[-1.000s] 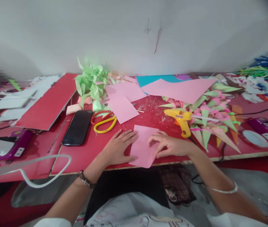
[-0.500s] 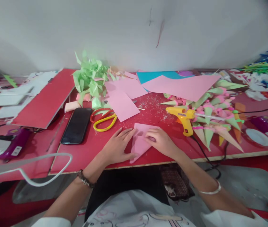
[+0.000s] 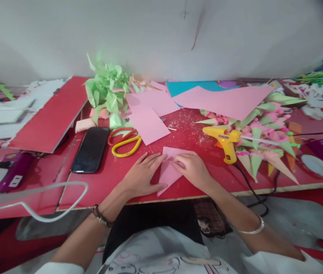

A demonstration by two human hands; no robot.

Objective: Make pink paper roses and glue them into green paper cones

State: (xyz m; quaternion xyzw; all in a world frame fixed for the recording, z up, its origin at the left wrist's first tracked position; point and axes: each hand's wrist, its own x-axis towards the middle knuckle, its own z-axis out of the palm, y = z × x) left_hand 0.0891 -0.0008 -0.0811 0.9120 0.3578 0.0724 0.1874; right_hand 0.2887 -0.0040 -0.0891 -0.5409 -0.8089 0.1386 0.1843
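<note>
Near the front edge of the red table lies a small sheet of pink paper (image 3: pixel 170 176), folded over into a pointed shape. My left hand (image 3: pixel 142 176) rests flat along its left side, fingers stretched out and thumb at its lower corner. With fingers curled, my right hand (image 3: pixel 192 167) presses on the paper's upper right part and covers some of it. To the left are scissors (image 3: pixel 125 149) with yellow and red handles and a black phone (image 3: pixel 91 150). A yellow glue gun (image 3: pixel 224 141) lies to the right of my right hand.
Larger pink sheets (image 3: pixel 149 125) and a blue sheet (image 3: pixel 195 88) lie behind. Green crumpled paper (image 3: pixel 107 89) stands at the back left, beside a red board (image 3: pixel 49 118). Pink and green paper cones (image 3: pixel 257 133) are piled on the right. A white cable (image 3: pixel 73 184) loops at the left.
The view has shifted slightly. My right hand's fingers have shifted a little on the pink paper, and its fold looks flatter. My left hand stays in place on it.
</note>
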